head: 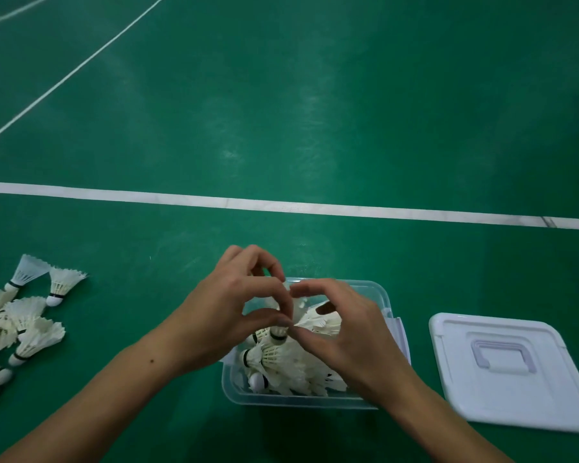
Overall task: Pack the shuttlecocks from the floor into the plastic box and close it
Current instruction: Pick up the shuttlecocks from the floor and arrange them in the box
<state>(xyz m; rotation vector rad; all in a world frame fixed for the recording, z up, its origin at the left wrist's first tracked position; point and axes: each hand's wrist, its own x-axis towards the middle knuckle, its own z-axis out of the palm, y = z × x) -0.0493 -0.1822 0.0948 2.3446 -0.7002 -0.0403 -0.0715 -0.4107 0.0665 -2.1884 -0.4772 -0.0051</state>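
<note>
Hands: my left hand [244, 309] pinches a shuttlecock [276, 332] by its cork; right hand [345, 332] curled, steadying the feathers [321, 320].
Plastic box [301, 401]: directly below, for a short drop.
Lid [512, 369]: off, set aside right.
Floor pile [20, 322]: left, within reach.

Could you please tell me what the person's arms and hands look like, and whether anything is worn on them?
Both forearms are bare as far as the picture shows: no sleeves, gloves, watch or bracelets. The left hand and right hand show no rings. The left forearm has one small dark mole on it.
</note>
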